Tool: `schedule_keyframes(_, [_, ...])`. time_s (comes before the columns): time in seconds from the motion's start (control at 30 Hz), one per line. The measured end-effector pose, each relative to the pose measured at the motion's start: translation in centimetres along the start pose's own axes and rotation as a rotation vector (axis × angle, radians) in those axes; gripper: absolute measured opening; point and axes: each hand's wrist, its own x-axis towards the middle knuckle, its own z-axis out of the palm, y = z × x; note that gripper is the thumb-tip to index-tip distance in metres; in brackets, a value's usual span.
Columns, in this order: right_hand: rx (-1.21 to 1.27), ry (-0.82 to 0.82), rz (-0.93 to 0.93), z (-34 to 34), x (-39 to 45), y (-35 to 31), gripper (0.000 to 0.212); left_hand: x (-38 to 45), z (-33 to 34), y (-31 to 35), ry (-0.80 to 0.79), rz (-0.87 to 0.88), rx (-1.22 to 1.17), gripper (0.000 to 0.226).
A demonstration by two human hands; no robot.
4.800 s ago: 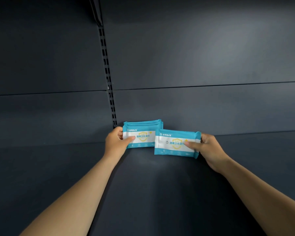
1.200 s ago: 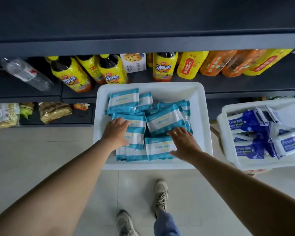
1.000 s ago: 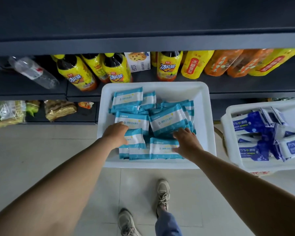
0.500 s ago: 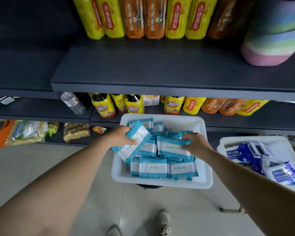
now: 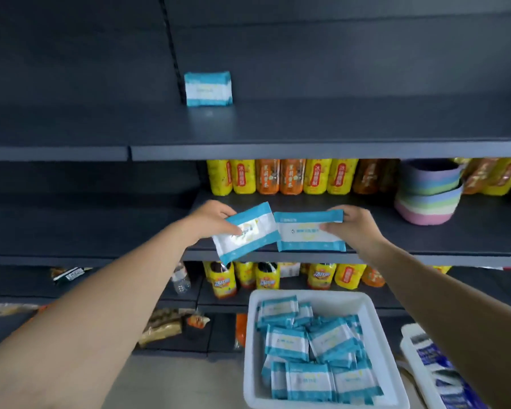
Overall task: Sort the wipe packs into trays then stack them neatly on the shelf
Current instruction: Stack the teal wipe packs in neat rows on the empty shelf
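Both arms are raised at mid-frame in front of the shelving. The left hand (image 5: pixel 211 217) holds a teal-and-white wipe pack (image 5: pixel 246 232) tilted, its lower left corner dipping; the thumb lies across the pack's face and the fingers are curled behind its upper left edge. The right hand (image 5: pixel 355 227) holds a second wipe pack (image 5: pixel 309 230) almost level, thumb on its front and fingers over its right end. The two packs sit side by side with their inner edges touching or very slightly overlapping; motion blur prevents a firmer reading.

At upper centre of the frame a small stack of wipe packs (image 5: pixel 208 88) stands on the top shelf (image 5: pixel 307 125), against the dark back panel just right of the slotted upright.

At lower centre right a white tray (image 5: pixel 375 317) holds a loose heap of teal packs (image 5: pixel 313 349), lying at mixed angles. At the lower right edge a second white tray (image 5: pixel 409 346) is partly in view, carrying dark blue wipe packs (image 5: pixel 443 370).

On the middle shelf behind the hands stand yellow and orange drink bottles (image 5: pixel 281 177), with a stack of pastel bowls (image 5: pixel 428 196) to their right. More drink bottles (image 5: pixel 266 278) occupy the shelf below. Bagged snacks (image 5: pixel 165 326) lie at lower left.
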Motion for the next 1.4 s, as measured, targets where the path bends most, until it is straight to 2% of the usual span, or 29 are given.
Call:
schedule_keyframes(0.07, [0.096,0.018,-0.031,0.1,-0.6,-4.0,0.016,-0.9,-3.7,1.0,0.055,0.045,-0.048,0.025])
schedule_keyframes(0.17, [0.196,0.072,-0.093,0.5,-1.1,-9.4,0.019,-2.3,-8.7,2.2,0.123,0.119,-0.121,0.02])
schedule_keyframes(0.3, [0.273,0.134,-0.174,1.4,-1.3,-14.9,0.015,-3.5,-14.1,3.0,0.187,0.199,-0.158,0.024])
schedule_keyframes(0.53, [0.277,0.174,-0.198,3.7,0.3,-20.2,0.014,-1.9,-19.8,3.5,0.215,0.277,-0.166,0.036])
schedule_keyframes(0.7, [0.291,0.17,-0.215,5.5,4.5,-21.6,0.011,2.1,-23.0,3.1,0.232,0.286,-0.261,0.038])
schedule_keyframes(0.93, [0.38,0.172,-0.205,8.5,14.4,-21.7,0.011,11.3,-26.4,1.8,0.396,0.32,-0.303,0.031])
schedule_keyframes(1.2, [0.47,0.168,-0.168,10.2,26.2,-20.2,0.013,24.0,-27.5,0.9,0.389,0.259,-0.345,0.027])
schedule_keyframes(1.4, [0.532,0.146,-0.162,10.6,30.1,-19.4,0.014,29.8,-27.7,1.5,0.35,0.313,-0.347,0.028])
